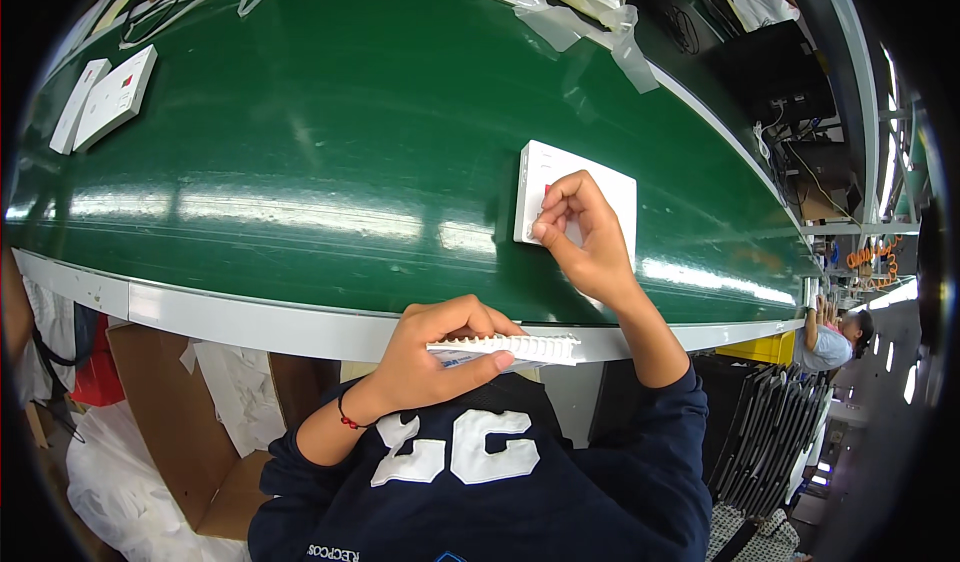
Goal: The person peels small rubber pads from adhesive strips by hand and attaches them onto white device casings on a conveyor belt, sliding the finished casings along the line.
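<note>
Head view: green worktop [330, 112] fills most of the frame, pale rim along the near side, glare streaks across it. Next in size, wearer's dark navy top [610, 472] with big white lettering, at the lower edge. Open cardboard box [155, 412] below the worktop at left, white sheeting inside; white plastic bag [130, 482] beside it. Black stacked items [765, 422] at lower right, yellow bin [765, 349] just above. Co-worker [830, 344] in a light top, far right. Clear plastic wrap [600, 27] along the far edge.

White box [550, 165] lies flat on the worktop, right of centre, under the right hand. Two slim white boxes [112, 100] sit side by side at far left, well apart from it. Left hand [440, 347] grips a white ridged stack [510, 348] between thumb and fingers, at the near rim. Right hand [585, 232]: thumb and fingertips drawn close together; can't tell if anything is pinched. Smallest: red-beaded bracelet [350, 422], left wrist.
</note>
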Available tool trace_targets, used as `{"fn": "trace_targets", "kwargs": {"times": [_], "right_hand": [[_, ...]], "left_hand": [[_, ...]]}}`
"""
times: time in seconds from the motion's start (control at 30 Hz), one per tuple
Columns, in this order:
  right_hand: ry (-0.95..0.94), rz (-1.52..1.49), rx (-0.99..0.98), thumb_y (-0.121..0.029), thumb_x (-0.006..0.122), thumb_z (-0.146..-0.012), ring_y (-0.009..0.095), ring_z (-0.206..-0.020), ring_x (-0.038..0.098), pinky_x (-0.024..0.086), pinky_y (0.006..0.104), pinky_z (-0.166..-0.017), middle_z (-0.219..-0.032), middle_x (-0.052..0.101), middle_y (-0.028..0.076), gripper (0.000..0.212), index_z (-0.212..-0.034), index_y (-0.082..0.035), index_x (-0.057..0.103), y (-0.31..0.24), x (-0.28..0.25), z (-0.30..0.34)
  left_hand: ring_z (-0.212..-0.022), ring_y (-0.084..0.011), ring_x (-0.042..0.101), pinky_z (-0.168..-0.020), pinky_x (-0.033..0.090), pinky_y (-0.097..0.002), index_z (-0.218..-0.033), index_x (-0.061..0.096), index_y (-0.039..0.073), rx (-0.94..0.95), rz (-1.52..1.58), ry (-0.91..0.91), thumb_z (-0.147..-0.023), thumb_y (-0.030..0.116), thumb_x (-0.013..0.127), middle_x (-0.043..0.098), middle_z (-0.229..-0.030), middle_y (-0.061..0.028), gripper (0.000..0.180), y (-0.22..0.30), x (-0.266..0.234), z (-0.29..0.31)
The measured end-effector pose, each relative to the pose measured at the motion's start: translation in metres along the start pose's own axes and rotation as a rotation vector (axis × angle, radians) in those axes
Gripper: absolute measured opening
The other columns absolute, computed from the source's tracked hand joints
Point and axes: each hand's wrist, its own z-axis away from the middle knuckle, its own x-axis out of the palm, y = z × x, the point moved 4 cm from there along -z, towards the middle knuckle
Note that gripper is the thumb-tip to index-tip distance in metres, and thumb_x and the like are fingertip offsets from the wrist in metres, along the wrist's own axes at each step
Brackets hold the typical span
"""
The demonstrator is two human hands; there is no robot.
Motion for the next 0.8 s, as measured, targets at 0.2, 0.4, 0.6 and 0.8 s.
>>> {"fn": "trace_targets", "kwargs": {"times": [0.2, 0.4, 0.6, 0.8], "right_hand": [[-0.019, -0.01, -0.001, 0.007, 0.056, -0.075, 0.009, -0.07, 0.046, 0.037, 0.0196, -0.065, -0.077, 0.048, 0.002, 0.022, -0.091, -0.005, 0.045, -0.003, 0.007, -0.004], [0.009, 0.037, -0.047, 0.008, 0.053, -0.073, 0.011, -0.065, 0.046, 0.038, 0.022, -0.059, -0.072, 0.05, 0.002, 0.019, -0.086, -0.005, 0.047, -0.01, 0.015, -0.008], [0.041, 0.322, -0.181, 0.008, 0.055, -0.069, 0.012, -0.062, 0.043, 0.039, 0.0235, -0.061, -0.073, 0.052, 0.002, 0.02, -0.082, -0.006, 0.05, -0.016, 0.027, -0.007], [0.137, 0.829, -0.696, 0.002, 0.059, -0.069, 0.013, -0.061, 0.041, 0.038, 0.0249, -0.066, -0.081, 0.056, 0.002, 0.021, -0.088, -0.007, 0.057, -0.022, 0.045, 0.004]], "left_hand": [[-0.051, -0.0065, 0.042, -0.05, 0.036, -0.0178, -0.069, 0.047, 0.005, 0.014, 0.009, 0.002, -0.07, 0.001, 0.066, 0.068, -0.088, -0.0101, 0.02, 0.001, 0.0, 0.001], [-0.063, -0.0123, 0.057, -0.059, 0.042, -0.019, -0.07, 0.047, 0.007, -0.049, -0.022, -0.033, -0.068, 0.0, 0.066, 0.067, -0.089, -0.0131, 0.02, 0.002, -0.002, 0.001], [-0.051, -0.0072, 0.043, -0.05, 0.036, -0.0181, -0.069, 0.045, 0.004, 0.017, -0.003, -0.003, -0.071, 0.001, 0.066, 0.068, -0.087, -0.0101, 0.021, 0.002, -0.001, -0.001], [-0.057, -0.0105, 0.05, -0.055, 0.039, -0.0188, -0.07, 0.046, 0.005, -0.012, -0.021, -0.023, -0.069, 0.001, 0.066, 0.067, -0.088, -0.0113, 0.02, 0.002, -0.002, -0.001]]}}
